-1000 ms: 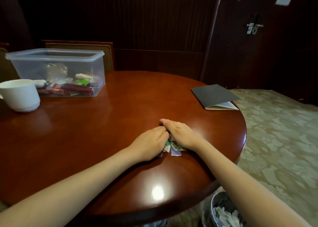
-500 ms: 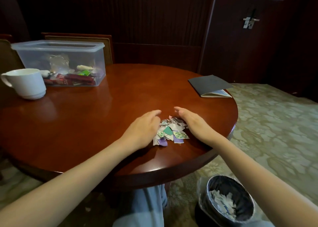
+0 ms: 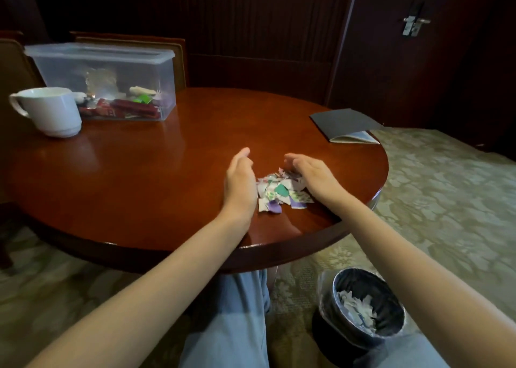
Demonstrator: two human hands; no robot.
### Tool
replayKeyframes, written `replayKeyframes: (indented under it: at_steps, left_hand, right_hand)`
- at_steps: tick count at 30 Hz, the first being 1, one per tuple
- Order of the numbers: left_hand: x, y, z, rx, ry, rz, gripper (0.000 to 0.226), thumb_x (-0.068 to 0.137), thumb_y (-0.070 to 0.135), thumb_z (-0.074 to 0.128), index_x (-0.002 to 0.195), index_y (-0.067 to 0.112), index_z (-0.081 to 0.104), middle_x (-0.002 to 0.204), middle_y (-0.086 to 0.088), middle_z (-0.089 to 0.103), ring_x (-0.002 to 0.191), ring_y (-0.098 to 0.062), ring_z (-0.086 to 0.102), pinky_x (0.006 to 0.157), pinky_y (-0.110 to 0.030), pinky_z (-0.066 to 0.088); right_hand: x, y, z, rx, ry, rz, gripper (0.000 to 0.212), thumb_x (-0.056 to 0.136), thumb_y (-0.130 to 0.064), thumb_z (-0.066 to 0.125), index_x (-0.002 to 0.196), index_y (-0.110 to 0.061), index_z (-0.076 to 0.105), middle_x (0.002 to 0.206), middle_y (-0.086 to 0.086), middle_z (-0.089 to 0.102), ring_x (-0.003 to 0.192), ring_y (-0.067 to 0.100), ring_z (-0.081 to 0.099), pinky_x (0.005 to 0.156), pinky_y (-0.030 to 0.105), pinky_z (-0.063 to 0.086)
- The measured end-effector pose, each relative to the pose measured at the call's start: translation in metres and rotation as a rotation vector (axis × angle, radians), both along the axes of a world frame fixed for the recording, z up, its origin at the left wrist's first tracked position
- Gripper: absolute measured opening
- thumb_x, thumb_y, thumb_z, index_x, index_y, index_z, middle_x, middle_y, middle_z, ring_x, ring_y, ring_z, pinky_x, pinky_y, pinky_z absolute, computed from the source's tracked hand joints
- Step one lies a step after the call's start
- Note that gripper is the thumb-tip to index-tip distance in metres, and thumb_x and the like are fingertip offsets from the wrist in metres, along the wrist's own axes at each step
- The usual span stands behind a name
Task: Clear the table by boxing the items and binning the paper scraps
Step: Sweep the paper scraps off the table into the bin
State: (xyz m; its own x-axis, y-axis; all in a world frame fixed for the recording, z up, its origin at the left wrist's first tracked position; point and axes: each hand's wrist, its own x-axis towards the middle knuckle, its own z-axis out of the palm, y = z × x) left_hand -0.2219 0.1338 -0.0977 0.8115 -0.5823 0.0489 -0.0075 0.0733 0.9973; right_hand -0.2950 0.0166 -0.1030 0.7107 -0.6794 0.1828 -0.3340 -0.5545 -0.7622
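My left hand (image 3: 240, 182) and right hand (image 3: 314, 176), with both forearms bare and stretched forward. The palms face each other, set on edge and a little apart. My fingers are relaxed, nearly straight, tips curved slightly inward.

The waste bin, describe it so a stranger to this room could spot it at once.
Find the round reddish-brown table, then look below its near right edge to the patterned carpet. There, beside a light-blue trouser leg, stands the waste bin: small, round, dark, lined with clear plastic. Unlike the clear box on the table, it sits on the floor and holds white paper scraps.
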Motion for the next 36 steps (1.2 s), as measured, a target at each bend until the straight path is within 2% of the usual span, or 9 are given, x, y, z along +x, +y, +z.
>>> replayKeyframes:
  at_steps: [4, 7, 10, 14, 18, 21, 25, 32, 36]
  left_hand:
    - [-0.006, 0.024, 0.002, -0.222, 0.134, 0.033, 0.032, 0.100, 0.016, 0.028, 0.111, 0.023, 0.057, 0.119, 0.002, 0.057, 0.119, -0.012, 0.048, 0.095, -0.022, 0.033]
    - [-0.030, 0.053, 0.002, -0.367, 0.265, -0.049, 0.033, 0.098, 0.007, 0.028, 0.087, 0.017, 0.057, 0.086, -0.001, 0.062, 0.086, -0.012, 0.060, 0.079, -0.021, 0.048]
    - [-0.066, 0.081, -0.014, -0.336, 0.287, -0.229, 0.034, 0.096, 0.004, 0.026, 0.085, 0.011, 0.058, 0.067, 0.002, 0.064, 0.065, -0.008, 0.061, 0.064, -0.020, 0.050]
    - [-0.089, 0.085, -0.045, -0.147, 0.613, -0.399, 0.030, 0.096, 0.009, 0.032, 0.080, 0.007, 0.058, 0.054, -0.002, 0.061, 0.049, -0.011, 0.058, 0.054, -0.019, 0.049]
    - [-0.086, 0.074, -0.068, 0.020, 0.850, -0.438, 0.029, 0.095, 0.009, 0.033, 0.081, 0.007, 0.058, 0.052, -0.003, 0.063, 0.058, -0.015, 0.057, 0.060, -0.023, 0.048]
    - [-0.081, 0.066, -0.083, 0.077, 1.001, -0.429, 0.030, 0.094, 0.009, 0.032, 0.081, 0.004, 0.058, 0.069, -0.010, 0.063, 0.069, -0.019, 0.055, 0.067, -0.026, 0.046]
    - [-0.074, 0.056, -0.102, 0.061, 1.172, -0.398, 0.033, 0.095, 0.009, 0.031, 0.078, 0.000, 0.057, 0.063, -0.014, 0.064, 0.073, -0.022, 0.054, 0.069, -0.030, 0.045]
    - [-0.059, 0.045, -0.104, -0.048, 1.301, -0.356, 0.038, 0.095, 0.012, 0.030, 0.079, -0.007, 0.058, 0.063, -0.022, 0.067, 0.079, -0.029, 0.056, 0.074, -0.037, 0.045]
    - [-0.054, 0.038, -0.097, -0.094, 1.303, -0.413, 0.040, 0.096, 0.009, 0.033, 0.076, -0.012, 0.061, 0.076, -0.026, 0.066, 0.085, -0.034, 0.057, 0.081, -0.041, 0.044]
  right_hand:
    - [0.011, 0.011, 0.003, -0.051, 0.155, 0.034, 0.049, 0.100, -0.038, 0.029, 0.142, -0.014, 0.038, 0.150, 0.001, 0.036, 0.137, 0.018, 0.034, 0.114, 0.035, 0.023]
    - [0.017, 0.025, 0.002, -0.207, 0.395, 0.061, 0.069, 0.091, -0.062, 0.028, 0.147, -0.022, 0.028, 0.155, 0.003, 0.024, 0.143, 0.022, 0.022, 0.114, 0.045, 0.015]
    - [0.023, 0.036, -0.002, -0.311, 0.544, 0.041, 0.086, 0.080, -0.077, 0.029, 0.149, -0.026, 0.018, 0.157, 0.008, 0.016, 0.145, 0.029, 0.011, 0.114, 0.053, 0.007]
    - [0.027, 0.043, -0.008, -0.389, 0.579, 0.000, 0.087, 0.077, -0.080, 0.033, 0.147, -0.031, 0.021, 0.156, 0.008, 0.017, 0.144, 0.032, 0.011, 0.113, 0.055, 0.007]
    - [0.029, 0.042, -0.009, -0.411, 0.496, 0.075, 0.063, 0.089, -0.065, 0.034, 0.144, -0.033, 0.032, 0.154, 0.006, 0.027, 0.143, 0.025, 0.019, 0.114, 0.048, 0.017]
    - [0.028, 0.043, -0.009, -0.415, 0.374, 0.147, 0.043, 0.096, -0.047, 0.039, 0.135, -0.030, 0.048, 0.146, 0.002, 0.042, 0.139, 0.020, 0.031, 0.107, 0.037, 0.031]
    - [0.022, 0.052, -0.003, -0.379, 0.239, 0.136, 0.031, 0.097, -0.026, 0.047, 0.125, -0.019, 0.060, 0.128, 0.003, 0.059, 0.109, 0.026, 0.059, 0.087, 0.032, 0.046]
    - [0.009, 0.051, -0.003, -0.340, 0.155, 0.156, 0.026, 0.094, -0.017, 0.050, 0.117, -0.013, 0.063, 0.126, 0.003, 0.058, 0.106, 0.018, 0.056, 0.077, 0.020, 0.039]
    - [0.009, 0.047, 0.000, -0.243, 0.069, 0.150, 0.024, 0.095, -0.014, 0.049, 0.077, -0.024, 0.062, 0.071, -0.005, 0.061, 0.059, 0.004, 0.051, 0.053, 0.017, 0.036]
